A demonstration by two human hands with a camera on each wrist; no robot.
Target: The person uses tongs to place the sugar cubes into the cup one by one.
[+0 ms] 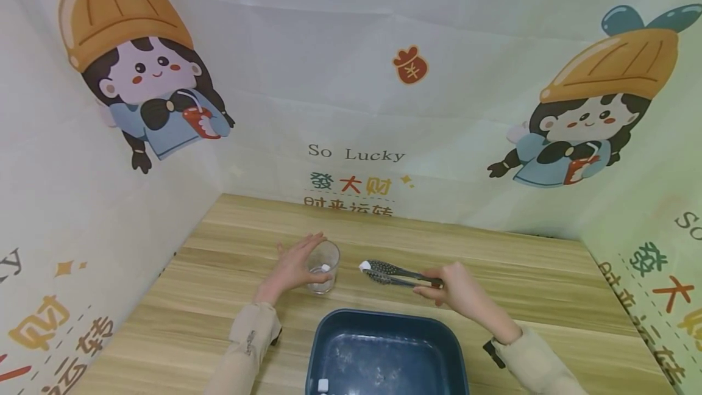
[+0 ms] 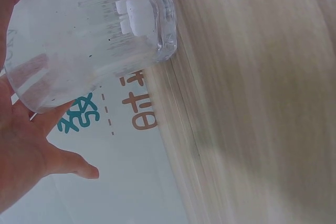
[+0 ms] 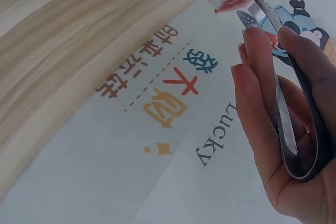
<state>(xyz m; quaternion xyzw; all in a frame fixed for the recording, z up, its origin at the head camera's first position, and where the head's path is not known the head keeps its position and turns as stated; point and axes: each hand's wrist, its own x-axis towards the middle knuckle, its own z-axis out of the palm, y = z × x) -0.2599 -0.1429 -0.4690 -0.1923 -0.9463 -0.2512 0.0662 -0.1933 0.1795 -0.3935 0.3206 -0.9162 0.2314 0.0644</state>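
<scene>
My left hand point(image 1: 292, 268) is around a clear drinking glass point(image 1: 325, 255), thumb on the near side and fingers on the far side. White cubes point(image 2: 139, 15) lie at the bottom of the glass, which stands upright on the table. To its right, my right hand point(image 1: 459, 290) holds a pair of dark tongs point(image 3: 314, 150) between thumb and fingers. The perforated tips of the tongs point left toward the glass. A small white cube point(image 1: 364, 266) sits between those tips, apart from the glass.
A dark blue rectangular basin point(image 1: 384, 317) stands in front of both hands, cut off by the bottom of the head view. One white cube point(image 1: 323, 385) lies inside at its left. The wood-grain table point(image 1: 515, 273) meets printed cloth walls point(image 1: 466, 157) at the back and sides.
</scene>
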